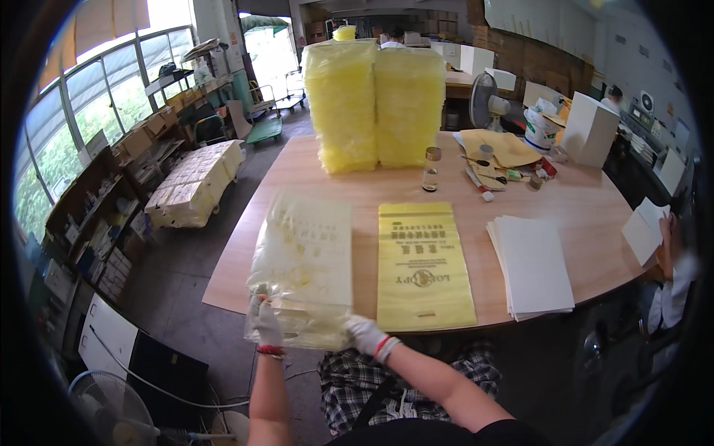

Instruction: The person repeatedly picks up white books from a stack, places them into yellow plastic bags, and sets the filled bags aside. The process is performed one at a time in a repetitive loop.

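A translucent pale-yellow plastic bag (303,249) with white paper inside lies at the table's front left, its near end hanging over the edge. My left hand (265,321), in a white glove with a red cuff, is closed on the bag's near left corner. At the near right corner, my gloved right hand (366,336) pinches the same bag; its fingertips are partly hidden. To the right lies a flat pile of printed yellow plastic bags (425,301). Further right, a slightly fanned stack of white paper (532,267) rests near the front edge.
Two tall stacks of yellow bags (341,104) stand at the back of the table (335,182). A small glass jar (431,169), a yellow envelope (502,147) with tools, and a white bucket (541,128) sit behind. At the right, another person's hand (669,234) holds white paper.
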`<state>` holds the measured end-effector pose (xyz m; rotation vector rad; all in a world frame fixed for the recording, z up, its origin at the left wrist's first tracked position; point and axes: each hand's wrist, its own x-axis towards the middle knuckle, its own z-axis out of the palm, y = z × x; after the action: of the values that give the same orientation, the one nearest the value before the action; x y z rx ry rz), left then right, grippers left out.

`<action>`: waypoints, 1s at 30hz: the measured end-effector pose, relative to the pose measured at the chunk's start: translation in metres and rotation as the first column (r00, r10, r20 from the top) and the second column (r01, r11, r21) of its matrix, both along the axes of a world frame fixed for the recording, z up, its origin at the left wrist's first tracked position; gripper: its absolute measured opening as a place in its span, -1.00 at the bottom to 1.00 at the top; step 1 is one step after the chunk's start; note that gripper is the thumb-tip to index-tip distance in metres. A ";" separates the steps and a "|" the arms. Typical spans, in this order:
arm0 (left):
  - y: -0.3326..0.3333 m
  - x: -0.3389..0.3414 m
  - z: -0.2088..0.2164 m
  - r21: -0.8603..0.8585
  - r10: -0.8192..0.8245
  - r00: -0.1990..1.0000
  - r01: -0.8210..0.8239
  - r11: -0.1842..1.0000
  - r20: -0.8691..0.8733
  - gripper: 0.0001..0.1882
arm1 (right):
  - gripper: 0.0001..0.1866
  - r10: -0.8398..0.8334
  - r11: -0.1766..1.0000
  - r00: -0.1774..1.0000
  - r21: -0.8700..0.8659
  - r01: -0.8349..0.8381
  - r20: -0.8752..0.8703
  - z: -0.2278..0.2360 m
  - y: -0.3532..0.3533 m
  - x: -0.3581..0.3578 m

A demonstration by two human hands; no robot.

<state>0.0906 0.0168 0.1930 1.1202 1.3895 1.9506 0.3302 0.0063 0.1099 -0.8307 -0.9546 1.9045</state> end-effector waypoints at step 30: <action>0.048 0.286 -0.078 -0.437 -0.574 0.172 0.488 0.756 -0.801 -0.89 | -0.60 -0.235 0.894 0.907 -0.288 0.343 0.350 -0.008 -0.112 0.182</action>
<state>0.3769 0.0648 0.1149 2.4578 1.1566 0.6181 0.5126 -0.1057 0.1021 -1.4299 -0.6278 1.7255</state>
